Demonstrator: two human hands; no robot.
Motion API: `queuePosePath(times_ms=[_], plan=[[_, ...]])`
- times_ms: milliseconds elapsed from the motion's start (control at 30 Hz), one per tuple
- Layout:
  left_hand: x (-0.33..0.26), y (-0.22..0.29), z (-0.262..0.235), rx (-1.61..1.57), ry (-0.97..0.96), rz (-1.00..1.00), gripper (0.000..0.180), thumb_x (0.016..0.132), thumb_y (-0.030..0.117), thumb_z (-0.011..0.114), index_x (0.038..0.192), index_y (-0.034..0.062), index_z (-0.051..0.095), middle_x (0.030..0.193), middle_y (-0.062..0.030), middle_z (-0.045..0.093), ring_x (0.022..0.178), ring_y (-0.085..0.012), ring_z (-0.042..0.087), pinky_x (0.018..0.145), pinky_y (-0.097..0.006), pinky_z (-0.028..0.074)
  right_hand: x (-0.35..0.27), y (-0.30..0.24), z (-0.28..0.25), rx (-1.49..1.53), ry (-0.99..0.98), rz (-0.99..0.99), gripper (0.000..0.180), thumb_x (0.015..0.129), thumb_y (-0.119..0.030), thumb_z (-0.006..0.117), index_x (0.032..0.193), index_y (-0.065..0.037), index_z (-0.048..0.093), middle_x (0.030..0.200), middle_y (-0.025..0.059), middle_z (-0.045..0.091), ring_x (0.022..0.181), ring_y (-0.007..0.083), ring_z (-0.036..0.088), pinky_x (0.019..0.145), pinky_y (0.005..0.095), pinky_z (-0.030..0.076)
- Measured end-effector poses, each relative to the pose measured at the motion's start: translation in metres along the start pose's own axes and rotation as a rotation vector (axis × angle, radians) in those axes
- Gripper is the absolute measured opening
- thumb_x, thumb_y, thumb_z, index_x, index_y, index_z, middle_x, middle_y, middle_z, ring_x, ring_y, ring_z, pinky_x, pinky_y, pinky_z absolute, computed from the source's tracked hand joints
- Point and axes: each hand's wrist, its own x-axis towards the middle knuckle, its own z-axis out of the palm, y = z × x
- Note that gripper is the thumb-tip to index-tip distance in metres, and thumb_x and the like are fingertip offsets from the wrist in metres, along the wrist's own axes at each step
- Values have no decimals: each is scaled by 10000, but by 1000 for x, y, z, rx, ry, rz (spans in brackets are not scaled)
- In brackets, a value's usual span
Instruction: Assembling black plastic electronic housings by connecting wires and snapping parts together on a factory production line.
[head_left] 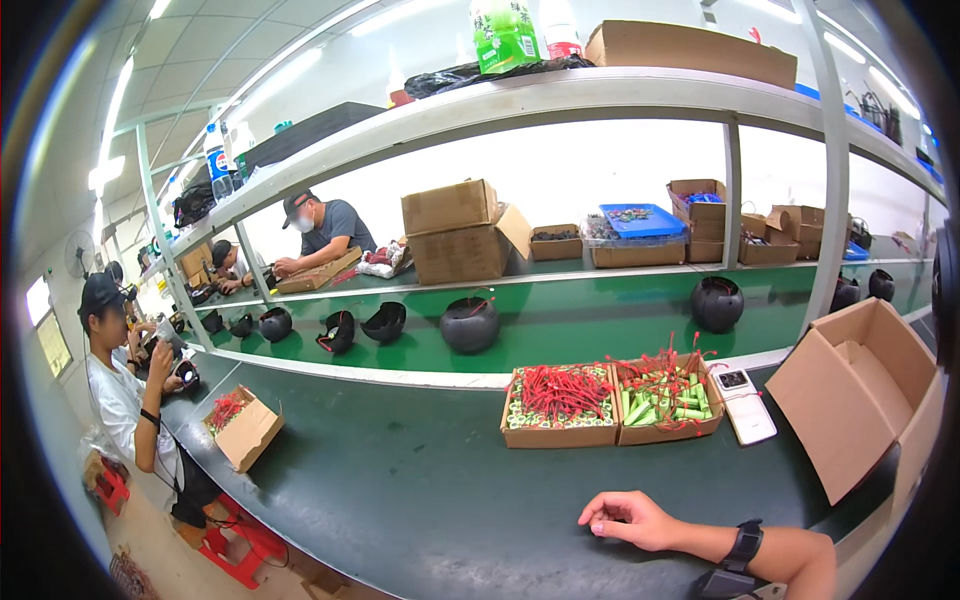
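My right hand [632, 521] rests on the dark green tabletop [420, 500], with a black band [743, 545] around its wrist. Its fingers are loosely curled together, and nothing shows in them. My left hand is out of the picture. Beyond the right hand stand two shallow cardboard boxes side by side. The left box [560, 437] holds upright pale green cylinders with red wires heaped on top. In the right box [668, 432], light green cylinders and red wires lie loosely. A white phone-like device [748, 415] lies beside it.
An open cardboard box [850, 400] stands at the right. Another box with red wires [248, 435] sits at the left. Behind the table, black round shells [470, 325] line a green belt [600, 320] under a shelf [640, 90]. A co-worker [130, 390] holds parts at far left; others sit behind.
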Motion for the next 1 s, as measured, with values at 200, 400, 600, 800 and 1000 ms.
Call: queuePosePath(times_ms=[200,400,600,800,1000], plan=[[2,2,2,25,-29,-6,360,921,232,466,1167,-19,539,1130,-119,566,1022,-211,533,906,-347,408,0,0,1,-64,-13,-11,180,896,-159,600,1011,-21,619,812,-20,587,738,35,517,690,204,436],[-5,-1,-6,60,-53,-30,360,924,230,460,1168,-22,539,1136,-119,565,1026,-210,532,909,-345,406,1,0,0,-51,15,-1,182,893,-157,601,1007,-17,625,812,-18,592,733,37,520,683,207,440],[1,5,-4,90,-90,-27,360,927,228,454,1169,-25,540,1142,-118,565,1029,-208,531,911,-342,405,0,0,-1,-25,11,6,184,895,-158,600,1009,-16,624,812,-21,593,731,34,518,681,206,438],[4,10,-5,133,-129,-41,361,930,226,448,1169,-28,540,1148,-118,564,1032,-206,529,914,-340,403,2,-5,3,-68,24,-4,185,896,-162,600,1003,-14,626,792,-29,586,720,31,512,673,202,433],[9,17,-6,173,-165,-44,362,934,224,442,1170,-31,540,1154,-117,564,1036,-204,528,917,-337,401,2,-1,2,-7,20,29,181,897,-162,601,1007,-20,623,804,-27,584,719,29,503,671,200,428]])
